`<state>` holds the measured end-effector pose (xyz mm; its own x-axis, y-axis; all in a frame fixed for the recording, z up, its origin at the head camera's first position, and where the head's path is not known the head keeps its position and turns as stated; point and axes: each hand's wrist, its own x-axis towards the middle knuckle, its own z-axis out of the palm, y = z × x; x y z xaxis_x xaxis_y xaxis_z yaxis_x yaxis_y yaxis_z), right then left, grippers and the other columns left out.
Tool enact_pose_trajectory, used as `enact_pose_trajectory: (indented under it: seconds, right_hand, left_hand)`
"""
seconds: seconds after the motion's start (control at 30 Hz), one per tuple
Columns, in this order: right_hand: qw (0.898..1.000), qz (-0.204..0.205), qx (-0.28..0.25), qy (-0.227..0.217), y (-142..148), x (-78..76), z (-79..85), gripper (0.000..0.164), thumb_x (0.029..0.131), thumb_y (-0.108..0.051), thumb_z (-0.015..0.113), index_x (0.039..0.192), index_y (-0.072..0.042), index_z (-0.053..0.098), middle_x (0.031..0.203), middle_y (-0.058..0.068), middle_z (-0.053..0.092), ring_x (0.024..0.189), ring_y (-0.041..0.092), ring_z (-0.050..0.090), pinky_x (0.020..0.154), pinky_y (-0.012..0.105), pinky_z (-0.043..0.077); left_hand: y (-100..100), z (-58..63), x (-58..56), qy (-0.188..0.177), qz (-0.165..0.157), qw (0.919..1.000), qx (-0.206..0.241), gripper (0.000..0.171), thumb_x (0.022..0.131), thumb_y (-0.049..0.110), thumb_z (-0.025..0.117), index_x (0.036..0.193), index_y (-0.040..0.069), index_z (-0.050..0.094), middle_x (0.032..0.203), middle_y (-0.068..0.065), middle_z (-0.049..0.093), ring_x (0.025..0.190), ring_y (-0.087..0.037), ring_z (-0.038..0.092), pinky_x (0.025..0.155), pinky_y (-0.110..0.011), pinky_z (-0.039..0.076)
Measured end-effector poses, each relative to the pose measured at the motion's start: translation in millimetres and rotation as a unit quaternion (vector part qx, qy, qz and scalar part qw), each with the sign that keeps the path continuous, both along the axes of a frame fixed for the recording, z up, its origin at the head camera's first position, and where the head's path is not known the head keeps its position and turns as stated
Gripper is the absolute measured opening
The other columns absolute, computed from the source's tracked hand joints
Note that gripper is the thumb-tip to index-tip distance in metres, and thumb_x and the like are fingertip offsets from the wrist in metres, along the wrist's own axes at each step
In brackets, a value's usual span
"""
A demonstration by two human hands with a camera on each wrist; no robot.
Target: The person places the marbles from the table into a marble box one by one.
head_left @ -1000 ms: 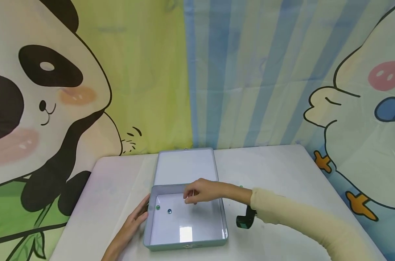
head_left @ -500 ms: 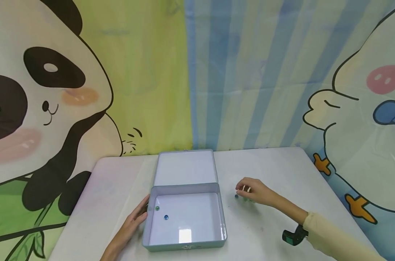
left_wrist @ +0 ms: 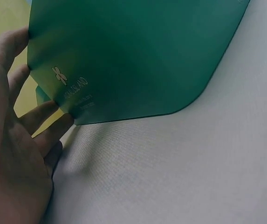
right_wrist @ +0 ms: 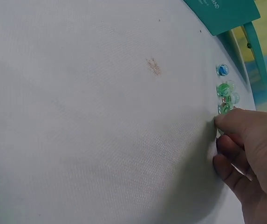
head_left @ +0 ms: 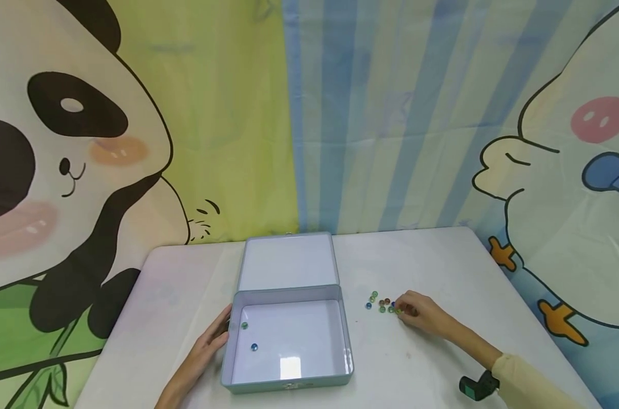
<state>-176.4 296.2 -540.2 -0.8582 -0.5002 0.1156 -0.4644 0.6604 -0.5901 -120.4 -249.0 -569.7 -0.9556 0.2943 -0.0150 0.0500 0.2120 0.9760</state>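
My left hand [head_left: 203,351] rests with its fingers against the left side of an open tin box [head_left: 287,386]. In the left wrist view those fingers [left_wrist: 44,116] touch the box's green outer wall [left_wrist: 133,70]. Inside the box lie a green marble [head_left: 244,325] and a blue marble [head_left: 254,347]. To the right of it, my right hand [head_left: 426,313] is down at a group of glass marbles [head_left: 382,303], its thumb and fingertips closing round a yellow-green marble [head_left: 398,311], mostly hidden by the fingers. A blue marble [right_wrist: 222,70] lies apart from the group in the right wrist view.
The box's lid [head_left: 290,262] lies folded back behind it on the white table [head_left: 422,255]. Printed curtains [head_left: 237,142] with cartoon animals stand beyond the table's back and sides. A small brownish mark [right_wrist: 154,66] is on the tabletop.
My right hand has moved from over the box to the marbles on the right, and its fingertips have come down among them. The blue marble in the box has rolled left and nearer.
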Motion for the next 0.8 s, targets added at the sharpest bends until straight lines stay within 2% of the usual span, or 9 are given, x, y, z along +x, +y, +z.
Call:
enact_pose_trajectory:
  seconds: [0.13, 0.4, 0.5, 0.6, 0.73, 0.8]
  right_hand:
    - [1.000, 0.000, 0.003, 0.006, 1.9, -0.5, 0.1, 0.018, 0.083, 0.000, 0.071, 0.098, -0.007, 0.064, 0.088, 0.000, 0.063, 0.078, -0.001, 0.052, 0.065, 0.018, 0.050]
    - [1.000, -0.004, 0.003, -0.015, -0.1, -3.8, -1.6, 0.015, 0.084, -0.003, 0.070, 0.097, -0.007, 0.064, 0.085, -0.005, 0.061, 0.075, -0.003, 0.050, 0.064, 0.017, 0.049]
    - [1.000, -0.006, 0.003, -0.016, 0.0, -4.1, -2.0, 0.014, 0.083, -0.004, 0.071, 0.096, -0.007, 0.065, 0.084, -0.006, 0.060, 0.074, -0.004, 0.049, 0.063, 0.017, 0.048]
    - [1.000, -0.004, 0.006, -0.011, 0.6, -4.7, -2.2, 0.015, 0.083, -0.004, 0.071, 0.096, -0.008, 0.065, 0.084, -0.007, 0.060, 0.074, -0.004, 0.049, 0.062, 0.017, 0.048]
    - [1.000, 0.005, 0.009, -0.005, 0.6, -5.7, 2.2, 0.015, 0.083, -0.003, 0.072, 0.095, -0.008, 0.065, 0.084, -0.006, 0.061, 0.074, -0.003, 0.050, 0.062, 0.017, 0.048]
    - [1.000, 0.008, 0.005, -0.001, -0.3, -6.7, 7.3, 0.015, 0.082, -0.002, 0.072, 0.094, -0.008, 0.065, 0.083, -0.006, 0.062, 0.074, -0.004, 0.050, 0.062, 0.017, 0.049]
  left_hand:
    - [1.9, -1.1, -2.0, 0.001, -0.004, 1.0000, 0.005, 0.055, 0.105, 0.018, 0.038, 0.156, 0.026, 0.019, 0.162, -0.017, 0.017, 0.129, 0.021, 0.031, 0.101, -0.002, 0.024]
    - [-0.1, 0.7, 0.1, 0.002, -0.005, 1.0000, -0.001, 0.055, 0.105, 0.019, 0.037, 0.156, 0.026, 0.018, 0.162, -0.018, 0.017, 0.129, 0.021, 0.030, 0.101, -0.002, 0.025]
    - [-0.6, 1.1, -0.3, -0.005, -0.004, 1.0000, -0.001, 0.055, 0.105, 0.019, 0.038, 0.156, 0.028, 0.019, 0.163, -0.012, 0.019, 0.130, 0.021, 0.030, 0.102, -0.002, 0.024]
    - [-0.9, 1.3, -0.6, 0.001, -0.007, 1.0000, 0.001, 0.055, 0.105, 0.018, 0.037, 0.156, 0.027, 0.018, 0.163, -0.013, 0.019, 0.131, 0.021, 0.029, 0.102, -0.002, 0.023]
    - [-1.2, 0.8, -0.8, 0.012, -0.014, 0.9998, 0.007, 0.055, 0.105, 0.017, 0.036, 0.157, 0.024, 0.017, 0.162, -0.018, 0.016, 0.131, 0.021, 0.029, 0.102, -0.001, 0.023]
    - [-1.7, 0.2, -1.0, 0.011, -0.016, 0.9998, 0.009, 0.055, 0.105, 0.017, 0.037, 0.157, 0.025, 0.017, 0.163, -0.015, 0.015, 0.131, 0.021, 0.028, 0.102, -0.001, 0.023]
